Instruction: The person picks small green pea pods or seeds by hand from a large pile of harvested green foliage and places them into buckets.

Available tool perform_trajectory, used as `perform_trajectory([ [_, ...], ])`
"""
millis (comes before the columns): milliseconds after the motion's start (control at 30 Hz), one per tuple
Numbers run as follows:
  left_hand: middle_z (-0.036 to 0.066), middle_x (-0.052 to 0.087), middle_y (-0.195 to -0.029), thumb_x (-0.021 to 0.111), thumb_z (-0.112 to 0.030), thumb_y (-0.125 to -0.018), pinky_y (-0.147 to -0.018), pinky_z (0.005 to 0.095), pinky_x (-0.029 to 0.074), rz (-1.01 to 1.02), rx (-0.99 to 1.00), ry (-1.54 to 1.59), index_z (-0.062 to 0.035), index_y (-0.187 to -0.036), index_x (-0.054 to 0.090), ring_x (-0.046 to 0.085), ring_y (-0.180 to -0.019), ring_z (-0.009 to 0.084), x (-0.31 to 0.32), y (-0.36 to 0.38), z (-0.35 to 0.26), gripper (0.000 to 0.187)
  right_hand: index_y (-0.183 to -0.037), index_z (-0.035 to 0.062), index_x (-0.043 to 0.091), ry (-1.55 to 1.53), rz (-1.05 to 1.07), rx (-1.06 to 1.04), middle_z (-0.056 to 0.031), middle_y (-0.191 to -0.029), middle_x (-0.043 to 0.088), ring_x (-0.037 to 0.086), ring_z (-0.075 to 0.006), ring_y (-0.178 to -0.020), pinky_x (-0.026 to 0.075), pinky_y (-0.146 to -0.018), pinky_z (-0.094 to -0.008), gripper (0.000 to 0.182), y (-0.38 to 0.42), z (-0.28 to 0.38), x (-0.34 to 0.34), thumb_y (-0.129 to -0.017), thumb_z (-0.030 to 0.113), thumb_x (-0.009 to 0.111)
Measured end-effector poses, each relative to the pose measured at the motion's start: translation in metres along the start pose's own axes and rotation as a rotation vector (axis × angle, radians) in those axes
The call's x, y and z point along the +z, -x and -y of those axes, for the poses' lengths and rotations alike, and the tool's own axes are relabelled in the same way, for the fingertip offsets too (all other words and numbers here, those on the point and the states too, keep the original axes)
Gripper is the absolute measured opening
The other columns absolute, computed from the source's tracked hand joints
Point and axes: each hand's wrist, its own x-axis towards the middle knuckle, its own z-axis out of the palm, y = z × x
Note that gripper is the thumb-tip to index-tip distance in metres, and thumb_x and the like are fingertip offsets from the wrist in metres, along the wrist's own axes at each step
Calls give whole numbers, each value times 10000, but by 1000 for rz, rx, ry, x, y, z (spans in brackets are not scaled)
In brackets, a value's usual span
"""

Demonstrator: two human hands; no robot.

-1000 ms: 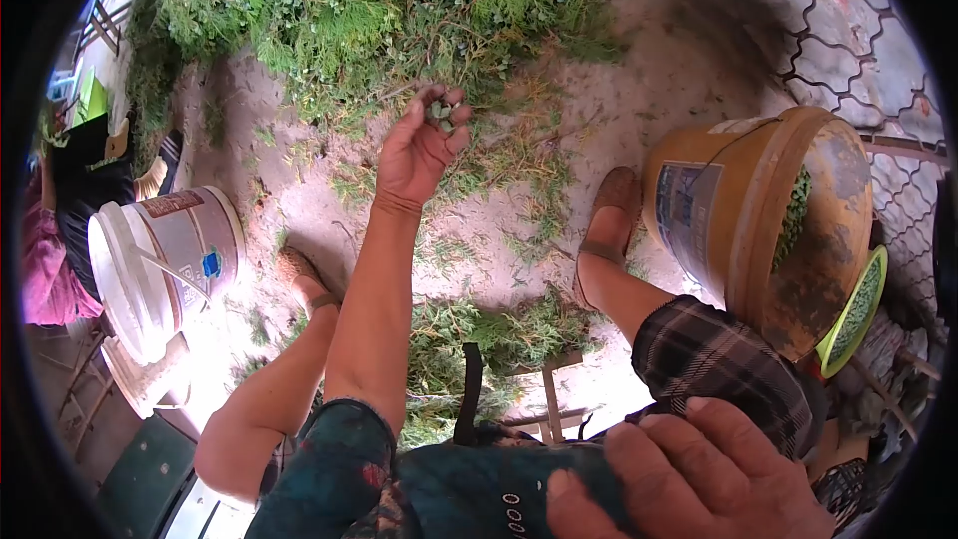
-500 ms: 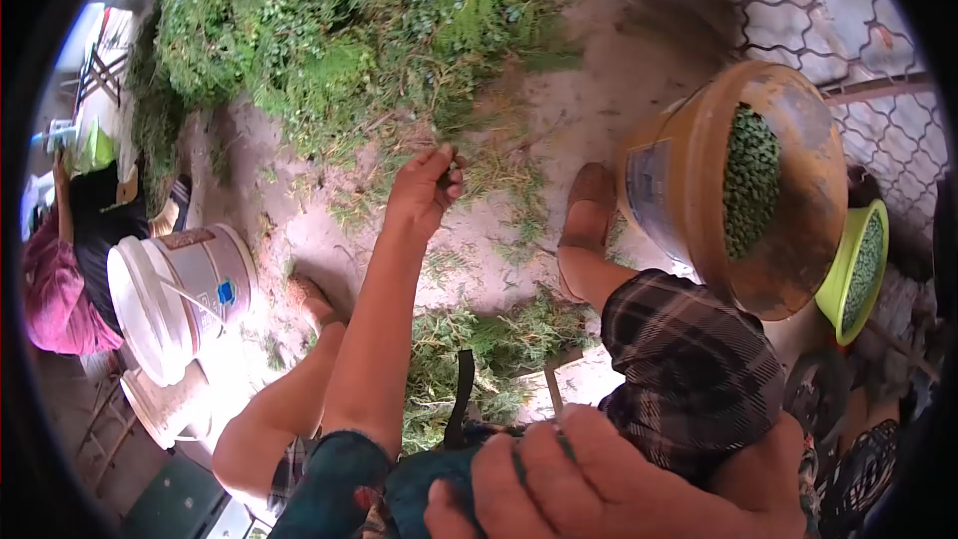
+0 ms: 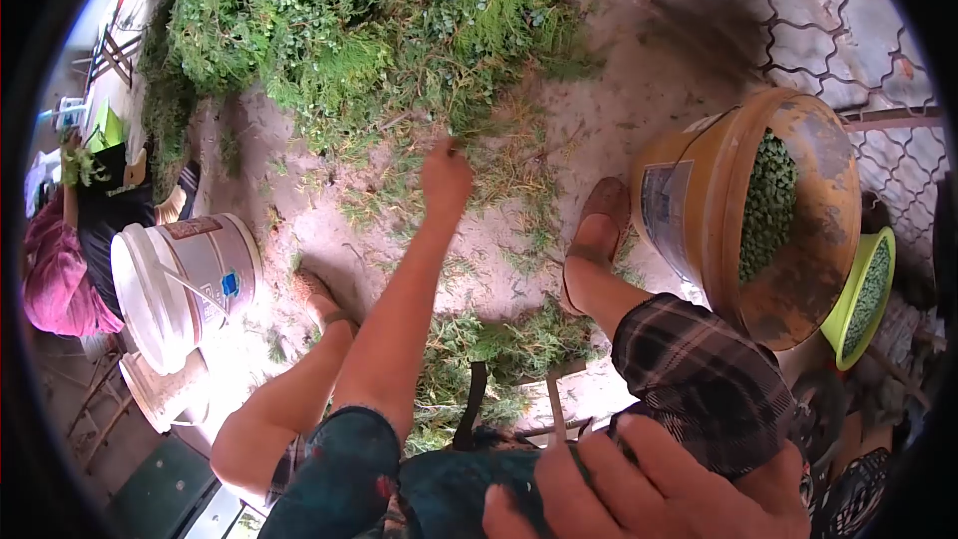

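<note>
My left hand (image 3: 446, 180) is closed in a fist over the littered floor, just below the heap of green conifer branches (image 3: 369, 30) that carry small bluish-green cones. A small dark bit shows at its fingertips, too small to name. Low in the picture and close to the camera, my right hand (image 3: 649, 489) hovers over my lap with curled fingers and the thumb apart; nothing shows in it. To the right a tilted yellow-brown bucket (image 3: 723, 200) holds many small green cones (image 3: 768, 205).
A lime-green bowl (image 3: 848, 324) of pale green pieces stands beside the bucket. White buckets (image 3: 190, 279) are at left, near a person in a pink top (image 3: 65, 274) holding a green sprig (image 3: 85, 165). More cut branches (image 3: 509, 344) lie between my feet. Wire mesh (image 3: 828, 20) borders the upper right.
My left hand has turned from showing its palm side and curled fingers to a fist with its back up. The view has shifted slightly. A sprig now shows in the other person's hand.
</note>
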Motion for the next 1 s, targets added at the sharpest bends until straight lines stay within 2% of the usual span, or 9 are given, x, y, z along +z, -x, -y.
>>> perform_trajectory([
  [133, 227, 626, -915, 531, -62, -795, -713, 430, 485, -210, -28, -270, -104, -1021, 634, 607, -852, 356, -3, -56, 36, 252, -1126, 46, 457, -78, 607, -168, -150, -1051, 493, 493, -267, -981, 374, -925, -395, 448, -21, -22, -27, -714, 185, 569],
  [233, 222, 639, -875, 553, -110, -785, -706, 438, 472, -209, 87, -412, -60, -1024, 633, 613, -809, 364, -3, -82, 48, 258, -1122, 60, 467, -183, 244, 59, -142, -1027, 507, 504, -264, -957, 387, -911, -401, 442, -10, -17, 4, -710, 176, 577],
  [333, 189, 648, -866, 565, -128, -777, -711, 428, 475, -73, 94, -449, -79, -1003, 645, 615, -813, 353, 0, -90, 60, 245, -1110, 71, 482, -126, 143, 54, -137, -1011, 517, 512, -262, -943, 399, -897, -403, 423, -10, -18, 9, -713, 175, 581],
  [533, 163, 650, -871, 601, -191, -751, -722, 417, 478, -245, 17, -167, -52, -977, 637, 610, -832, 348, 7, -72, 57, 268, -1104, 79, 495, -143, 124, 66, -136, -1022, 511, 510, -260, -954, 399, -908, -408, 397, -19, -18, 10, -727, 180, 567],
  [600, 156, 631, -986, 603, -183, -751, -758, 435, 476, -221, 66, -212, -103, -1011, 629, 593, -889, 341, 10, -77, 50, 273, -1106, 83, 497, -221, 209, 91, -138, -1029, 508, 508, -261, -960, 406, -903, -408, 389, -23, -18, 6, -734, 178, 558],
  [733, 205, 610, -1004, 625, -245, -739, -816, 423, 462, -225, -109, -259, -22, -1013, 618, 571, -945, 354, 17, -93, 57, 354, -1109, 81, 500, -222, 198, 102, -143, -1026, 503, 506, -264, -963, 424, -888, -410, 382, -28, -19, 10, -739, 168, 544],
  [800, 226, 612, -963, 641, -271, -728, -768, 422, 486, -198, -97, -238, -5, -1007, 614, 601, -847, 349, 9, -87, 57, 387, -1109, 73, 499, -223, 203, 114, -144, -1013, 501, 507, -267, -954, 433, -878, -410, 381, -32, -20, 5, -741, 161, 538],
  [867, 190, 635, -830, 629, -221, -717, -645, 398, 503, -188, -310, -53, -10, -975, 616, 634, -675, 278, -1, -64, 45, 333, -1112, 67, 496, -273, 258, 114, -145, -1008, 500, 508, -270, -953, 435, -877, -412, 384, -37, -23, -1, -741, 157, 537],
  [1000, 173, 641, -798, 651, -215, -731, -588, 416, 503, -320, -333, 562, -5, -935, 621, 618, -617, 312, 10, -34, 67, 294, -1109, 63, 497, -293, 266, 112, -149, -1017, 501, 508, -273, -962, 434, -881, -416, 382, -37, -22, 3, -740, 155, 537],
])
